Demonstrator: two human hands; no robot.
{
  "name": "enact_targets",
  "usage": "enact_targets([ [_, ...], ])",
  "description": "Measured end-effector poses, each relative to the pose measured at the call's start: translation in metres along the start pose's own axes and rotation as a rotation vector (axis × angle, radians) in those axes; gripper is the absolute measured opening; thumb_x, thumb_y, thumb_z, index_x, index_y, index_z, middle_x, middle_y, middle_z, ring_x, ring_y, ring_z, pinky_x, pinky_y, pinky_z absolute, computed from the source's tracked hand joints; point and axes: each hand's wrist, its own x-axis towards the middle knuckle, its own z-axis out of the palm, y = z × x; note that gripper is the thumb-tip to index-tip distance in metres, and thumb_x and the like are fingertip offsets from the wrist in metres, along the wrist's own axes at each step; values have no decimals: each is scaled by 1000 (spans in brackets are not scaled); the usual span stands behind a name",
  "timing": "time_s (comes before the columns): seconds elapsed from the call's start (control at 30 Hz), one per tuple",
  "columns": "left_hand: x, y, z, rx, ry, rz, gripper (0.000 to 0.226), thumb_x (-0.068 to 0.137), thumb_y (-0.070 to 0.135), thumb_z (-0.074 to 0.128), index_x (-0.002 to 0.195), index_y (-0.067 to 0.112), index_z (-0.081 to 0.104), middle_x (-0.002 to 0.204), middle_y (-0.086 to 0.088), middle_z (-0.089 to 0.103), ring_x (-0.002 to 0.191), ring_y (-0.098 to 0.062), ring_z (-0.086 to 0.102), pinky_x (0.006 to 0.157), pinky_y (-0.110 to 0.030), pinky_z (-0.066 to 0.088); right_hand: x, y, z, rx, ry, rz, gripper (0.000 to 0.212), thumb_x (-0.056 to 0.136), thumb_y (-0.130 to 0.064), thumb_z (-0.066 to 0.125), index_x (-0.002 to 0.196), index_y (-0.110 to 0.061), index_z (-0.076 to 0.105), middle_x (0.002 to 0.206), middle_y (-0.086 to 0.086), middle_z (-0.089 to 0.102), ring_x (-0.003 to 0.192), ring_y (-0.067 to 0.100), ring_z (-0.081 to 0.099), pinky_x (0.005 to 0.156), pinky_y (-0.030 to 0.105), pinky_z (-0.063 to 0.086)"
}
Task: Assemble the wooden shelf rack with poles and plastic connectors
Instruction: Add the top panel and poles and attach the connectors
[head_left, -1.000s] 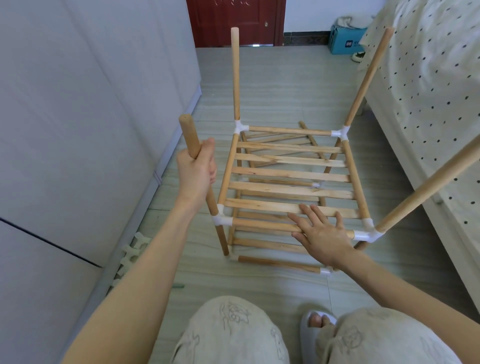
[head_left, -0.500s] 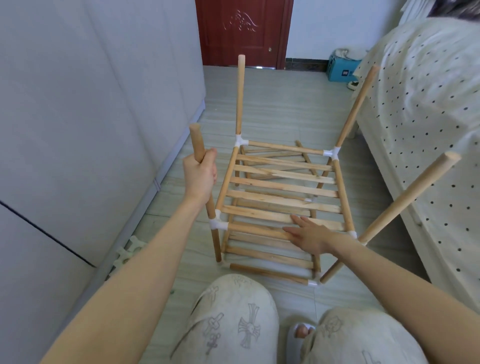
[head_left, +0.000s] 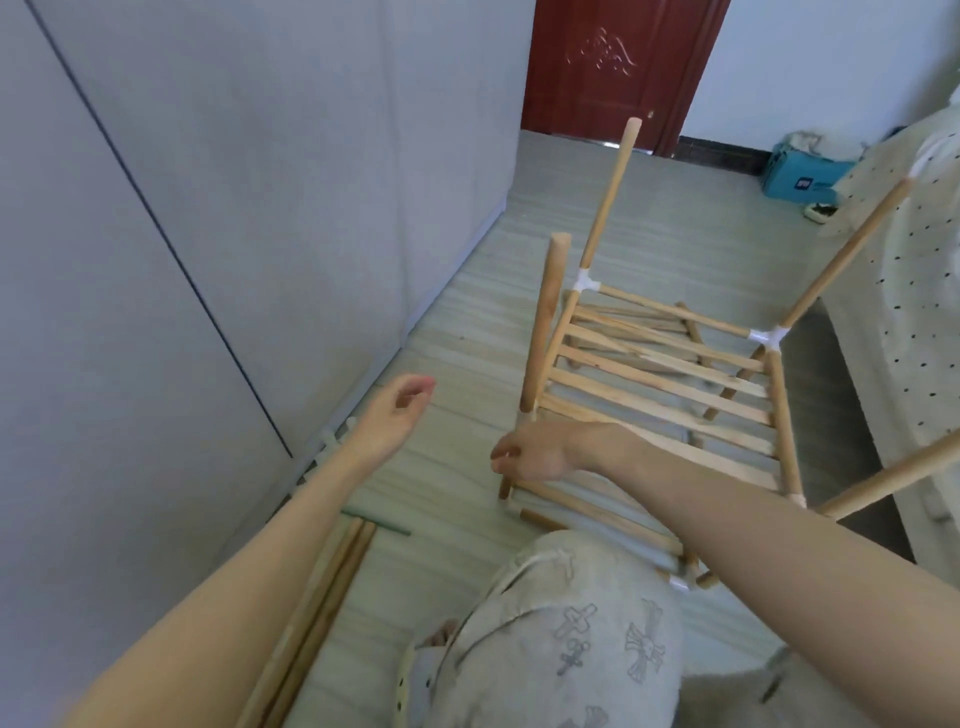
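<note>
The half-built wooden rack (head_left: 660, 384) stands on the striped floor (head_left: 675, 208) at 3 o'clock. Right hand (head_left: 524, 454) grips its near-left corner post; left hand (head_left: 397, 410) hangs loose, holding nothing. Spare poles (head_left: 322, 613) lie at 7 o'clock beside the grey wardrobe (head_left: 208, 208); a red door (head_left: 613, 67) at 12, a dotted bed (head_left: 924, 312) at the right.

Striped grey floor (head_left: 457, 332) with shelf parts on it.
The half-built wooden rack (head_left: 660, 379) stands on the floor beside the bed. Loose poles (head_left: 322, 613) lie together near the grey wall, with a thin green stick (head_left: 376, 522) just past their far ends. A blue box (head_left: 800, 179) sits far off by the door.
</note>
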Motion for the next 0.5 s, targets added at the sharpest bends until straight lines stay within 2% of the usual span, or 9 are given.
enact_targets([
  [0.07,-10,-35,-21,25,38,-124,25,97,4,44,119,0,54,123,-19,57,117,-30,51,95,-37,41,26,-15,9,-5,-11,-25,49,100,-40,33,143,-17,38,147,3,40,133,23,39,106,30,29],
  [0.2,-32,-109,-46,109,113,-352,29,97,1,41,124,-3,52,127,-21,54,119,-30,50,94,-28,37,86,-25,41,66,-55,-73,50,101,-38,33,147,-19,29,149,5,37,135,24,35,108,28,26],
  [0.3,-42,-159,-51,210,117,-478,33,96,-1,40,127,-3,49,131,-20,52,120,-30,49,96,-29,37,130,-20,73,121,-111,-51,53,101,-39,32,149,-20,20,150,6,36,135,24,37,107,29,27],
  [0.4,-37,-197,-52,393,92,-519,45,93,-1,42,137,4,40,138,-16,45,124,-30,45,96,-30,36,170,-13,104,151,-175,-26,56,102,-38,29,151,-21,9,156,6,22,139,25,29,110,33,25],
  [0.5,-21,-225,-54,542,85,-497,58,89,-3,46,143,4,28,145,-20,32,131,-33,33,105,-34,29,203,-5,132,175,-184,6,56,102,-36,28,151,-24,3,159,5,5,145,25,13,115,37,17],
])
